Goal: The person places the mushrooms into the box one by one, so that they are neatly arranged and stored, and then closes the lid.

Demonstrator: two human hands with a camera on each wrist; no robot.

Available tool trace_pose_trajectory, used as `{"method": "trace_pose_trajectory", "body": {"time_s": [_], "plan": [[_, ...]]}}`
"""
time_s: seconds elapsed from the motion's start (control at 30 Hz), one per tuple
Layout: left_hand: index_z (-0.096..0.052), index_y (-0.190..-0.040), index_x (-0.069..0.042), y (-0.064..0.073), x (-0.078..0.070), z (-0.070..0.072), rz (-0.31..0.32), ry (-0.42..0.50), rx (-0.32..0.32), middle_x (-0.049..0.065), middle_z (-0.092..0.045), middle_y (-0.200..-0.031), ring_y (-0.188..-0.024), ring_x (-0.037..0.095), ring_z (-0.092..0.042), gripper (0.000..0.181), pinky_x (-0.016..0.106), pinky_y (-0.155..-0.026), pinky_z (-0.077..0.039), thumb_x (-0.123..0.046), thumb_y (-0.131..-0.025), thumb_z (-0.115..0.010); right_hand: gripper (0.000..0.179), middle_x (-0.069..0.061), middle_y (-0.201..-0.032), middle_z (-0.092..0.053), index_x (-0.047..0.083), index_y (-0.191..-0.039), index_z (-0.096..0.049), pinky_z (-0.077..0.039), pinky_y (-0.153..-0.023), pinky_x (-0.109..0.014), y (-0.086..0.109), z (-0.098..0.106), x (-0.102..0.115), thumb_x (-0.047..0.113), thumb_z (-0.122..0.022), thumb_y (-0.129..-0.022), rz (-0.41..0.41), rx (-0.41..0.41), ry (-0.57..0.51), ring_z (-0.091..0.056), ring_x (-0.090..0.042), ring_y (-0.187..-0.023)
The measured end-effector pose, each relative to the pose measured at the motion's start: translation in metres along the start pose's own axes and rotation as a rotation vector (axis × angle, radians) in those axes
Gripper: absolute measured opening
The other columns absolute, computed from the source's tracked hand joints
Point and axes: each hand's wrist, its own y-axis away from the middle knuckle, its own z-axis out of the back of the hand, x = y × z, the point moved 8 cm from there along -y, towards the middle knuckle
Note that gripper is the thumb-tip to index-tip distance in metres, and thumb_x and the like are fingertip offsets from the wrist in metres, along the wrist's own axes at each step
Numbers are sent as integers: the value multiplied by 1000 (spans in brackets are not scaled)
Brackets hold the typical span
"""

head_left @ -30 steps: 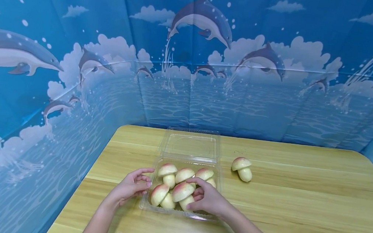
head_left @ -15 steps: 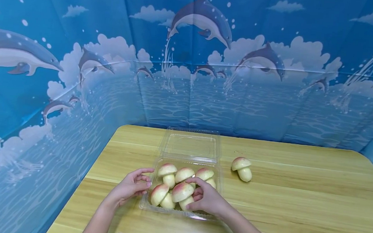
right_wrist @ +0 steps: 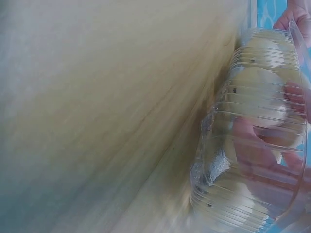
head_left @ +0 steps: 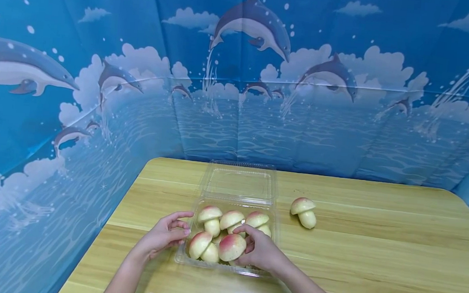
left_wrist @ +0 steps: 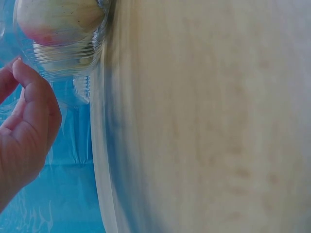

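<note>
A clear plastic clamshell box (head_left: 224,267) lies with its lid folded back, and several cream, pink-tinted toy mushrooms sit in it. At the box's front right, my right hand (head_left: 260,250) grips a mushroom (head_left: 231,247) by its stem side, thumb below and index finger over; its cap faces me. Through the ribbed box wall in the right wrist view, my right fingers (right_wrist: 252,145) show. My left hand (head_left: 161,235) stays at the left rim, index finger and thumb reaching the edge. In the left wrist view those fingers (left_wrist: 34,90) are loosely bent beside the box.
Another mushroom (head_left: 304,212) lies on the wooden table (head_left: 376,252) right of the box. The open lid (head_left: 240,183) extends toward the table's far edge. A blue dolphin-print curtain (head_left: 237,119) hangs behind and at the sides.
The mushroom in my right hand has turned and shifted slightly right, its pink cap now facing me more. My left hand has stayed in place.
</note>
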Motion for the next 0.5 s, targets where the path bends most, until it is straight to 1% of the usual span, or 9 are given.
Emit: {"method": "trace_pose_trajectory", "body": {"time_s": [0.3, 0.5], "plan": [[-35, -138, 3, 1, -1, -1, -1, 5, -2, 8, -53, -94, -66, 9, -52, 58, 20, -59, -47, -2, -87, -61, 63, -7, -78, -53, 4, -117, -54, -49, -61, -27, 1, 1, 2, -8, -79, -61, 18, -5, 58, -54, -17, -70], [-35, -138, 3, 1, 0, 0, 4, 2, -9, 7, -53, -94, -65, 9, -52, 58, 19, -58, -46, -2, -87, -62, 63, -6, -79, -54, 4, -118, -54, -48, -62, -27, 1, 2, 4, -5, -80, -61, 16, 5, 94, -53, -17, -71]]}}
